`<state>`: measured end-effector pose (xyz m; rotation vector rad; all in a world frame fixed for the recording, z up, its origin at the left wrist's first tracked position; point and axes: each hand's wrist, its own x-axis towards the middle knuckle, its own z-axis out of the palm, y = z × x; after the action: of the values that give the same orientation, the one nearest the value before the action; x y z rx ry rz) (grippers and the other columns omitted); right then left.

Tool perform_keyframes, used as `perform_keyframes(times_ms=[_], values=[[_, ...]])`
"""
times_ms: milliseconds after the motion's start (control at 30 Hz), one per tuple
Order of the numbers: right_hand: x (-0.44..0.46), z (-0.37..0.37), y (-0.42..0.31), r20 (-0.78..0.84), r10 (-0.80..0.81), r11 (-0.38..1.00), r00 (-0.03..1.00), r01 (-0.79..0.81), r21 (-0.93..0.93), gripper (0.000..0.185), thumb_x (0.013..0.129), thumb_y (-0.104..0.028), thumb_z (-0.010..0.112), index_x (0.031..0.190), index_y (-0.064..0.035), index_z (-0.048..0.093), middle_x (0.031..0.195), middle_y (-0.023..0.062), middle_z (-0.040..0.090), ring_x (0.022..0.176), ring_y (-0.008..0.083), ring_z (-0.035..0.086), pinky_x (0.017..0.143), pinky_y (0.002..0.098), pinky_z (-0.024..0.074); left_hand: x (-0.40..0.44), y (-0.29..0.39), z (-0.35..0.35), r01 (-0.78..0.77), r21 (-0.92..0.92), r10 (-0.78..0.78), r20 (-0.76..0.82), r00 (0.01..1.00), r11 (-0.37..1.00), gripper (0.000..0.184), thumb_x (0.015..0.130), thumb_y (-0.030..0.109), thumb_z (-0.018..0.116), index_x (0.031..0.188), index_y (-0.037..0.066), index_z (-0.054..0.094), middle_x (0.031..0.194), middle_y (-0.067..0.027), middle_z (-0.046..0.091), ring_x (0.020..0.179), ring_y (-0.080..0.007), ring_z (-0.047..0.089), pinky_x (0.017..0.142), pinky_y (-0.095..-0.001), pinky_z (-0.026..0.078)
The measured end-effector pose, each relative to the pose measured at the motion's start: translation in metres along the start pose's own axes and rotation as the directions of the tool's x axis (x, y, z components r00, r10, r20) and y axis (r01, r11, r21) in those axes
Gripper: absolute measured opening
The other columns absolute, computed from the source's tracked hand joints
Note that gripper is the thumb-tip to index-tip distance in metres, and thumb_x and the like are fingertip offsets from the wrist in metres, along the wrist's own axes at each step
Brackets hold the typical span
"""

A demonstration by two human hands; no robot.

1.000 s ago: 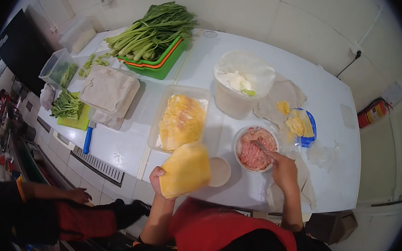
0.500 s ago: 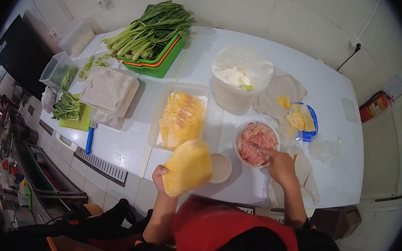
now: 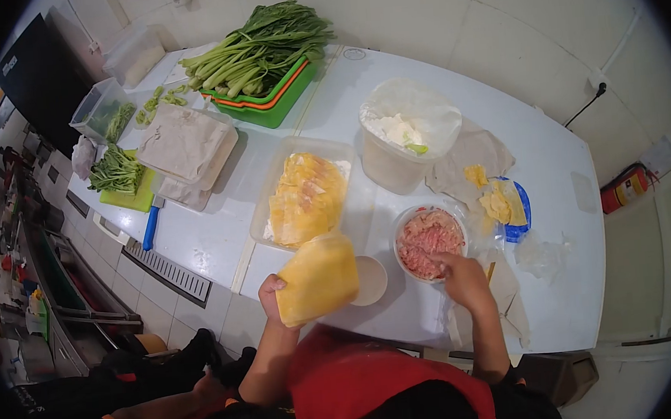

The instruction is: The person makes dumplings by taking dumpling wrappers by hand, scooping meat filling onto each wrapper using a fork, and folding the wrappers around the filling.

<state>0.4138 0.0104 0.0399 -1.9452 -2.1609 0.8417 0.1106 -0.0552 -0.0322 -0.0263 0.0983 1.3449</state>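
My left hand grips a stack of yellow dough wrappers by its left edge, held above the table's front edge. Fingers of my right hand are drawn together at the near rim of a round bowl, touching the pink minced meat inside. Whether they pinch a bit of meat or a small tool is hidden. Beyond the stack, a clear plastic tub contains floury, folded yellow dough pieces. A round pale disc or lid lies between the stack and the meat bowl.
Behind the bowl stands a bag-lined tub of white flour. More yellow dough lies on a blue plate at right. Leafy greens fill green and orange baskets. A blue-handled knife lies left; another person's arm shows low left.
The view has shifted slightly. My right fingers have moved a little within the meat bowl, while my left hand still holds the stack. The other person's arm has shifted and its hand now shows.
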Motion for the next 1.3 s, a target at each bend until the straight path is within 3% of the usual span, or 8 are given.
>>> perform_keyframes(times_ms=[133,233,333,433,533,633,833,1300], values=[[-0.009,0.007,0.011,0.007,-0.115,0.992,0.993,0.115,-0.052,0.033,0.076,-0.001,0.049,0.103,-0.0115,0.064,0.085,0.0188,0.062,0.079,0.0374,0.059,0.071,0.0426,0.0466,0.0,-0.003,0.008,-0.001,0.029,0.001,-0.015,1.0,1.0,0.066,0.066,0.02,0.045,0.125,-0.01,0.037,0.12,-0.0271,0.049,0.105,-0.0396,0.053,0.092,-0.0478,0.042],[-0.01,-0.001,0.019,-0.018,-0.168,0.975,0.986,0.169,0.142,0.034,0.077,0.0,0.049,0.105,-0.0103,0.063,0.085,0.0212,0.061,0.079,0.0373,0.06,0.069,0.0426,0.0462,-0.001,-0.005,0.007,0.014,0.041,-0.013,-0.036,0.999,0.999,0.067,0.066,0.02,0.045,0.125,-0.009,0.037,0.121,-0.0266,0.048,0.106,-0.0395,0.053,0.092,-0.0479,0.042],[-0.006,-0.005,0.039,0.019,-0.213,0.939,0.977,0.2,0.28,0.032,0.082,0.001,0.048,0.11,-0.007,0.061,0.079,0.0111,0.065,0.069,0.0188,0.061,0.063,0.0295,0.0462,0.002,-0.005,0.007,0.021,-0.01,-0.021,-0.005,1.0,1.0,0.069,0.066,0.021,0.045,0.127,-0.008,0.035,0.124,-0.0276,0.046,0.108,-0.042,0.051,0.093,-0.0517,0.04],[-0.004,-0.016,0.049,0.26,-0.08,0.837,0.962,-0.077,0.543,0.031,0.084,0.001,0.046,0.11,-0.0052,0.061,0.064,0.0014,0.056,0.055,0.008,0.048,0.05,0.0223,0.0386,0.002,-0.006,0.007,0.043,-0.032,-0.042,0.011,0.999,0.999,0.07,0.066,0.021,0.045,0.128,-0.008,0.035,0.125,-0.0281,0.045,0.109,-0.043,0.05,0.093,-0.0534,0.039],[-0.006,-0.024,0.054,0.285,-0.053,0.75,0.957,-0.15,0.644,0.03,0.086,0.0,0.044,0.11,-0.0044,0.061,0.058,-0.0032,0.046,0.048,0.005,0.039,0.044,0.0194,0.0312,0.003,-0.009,0.008,0.048,-0.021,-0.048,-0.004,0.999,0.999,0.069,0.066,0.021,0.045,0.128,-0.008,0.035,0.124,-0.0281,0.045,0.109,-0.0427,0.05,0.093,-0.0533,0.04],[-0.007,-0.025,0.058,0.213,-0.048,0.832,0.976,-0.079,0.549,0.028,0.086,-0.001,0.046,0.108,-0.0055,0.063,0.06,0.0007,0.051,0.051,0.0067,0.044,0.046,0.0216,0.036,0.003,-0.012,0.011,0.045,0.023,-0.044,-0.032,0.999,0.999,0.068,0.066,0.021,0.046,0.126,-0.008,0.036,0.122,-0.0263,0.047,0.107,-0.0399,0.051,0.092,-0.0493,0.042],[0.0,-0.021,0.021,-0.027,-0.038,0.996,0.999,0.036,-0.083,0.026,0.079,-0.006,0.052,0.097,-0.0142,0.068,0.083,0.0134,0.065,0.07,0.0282,0.062,0.064,0.0346,0.0472,0.006,-0.017,0.011,0.068,0.035,-0.067,-0.031,0.997,0.997,0.067,0.065,0.02,0.047,0.125,-0.008,0.037,0.121,-0.0254,0.048,0.105,-0.0385,0.052,0.091,-0.0469,0.043],[0.017,-0.038,0.006,0.065,-0.045,0.962,0.997,0.061,-0.267,0.017,0.076,-0.015,0.058,0.088,-0.0163,0.07,0.082,0.0117,0.065,0.077,0.031,0.061,0.068,0.0383,0.0473,0.002,-0.015,0.011,0.044,-0.051,-0.046,-0.03,0.998,0.998,0.069,0.066,0.021,0.045,0.128,-0.008,0.034,0.124,-0.0283,0.045,0.109,-0.0431,0.05,0.089,-0.0534,0.043]])
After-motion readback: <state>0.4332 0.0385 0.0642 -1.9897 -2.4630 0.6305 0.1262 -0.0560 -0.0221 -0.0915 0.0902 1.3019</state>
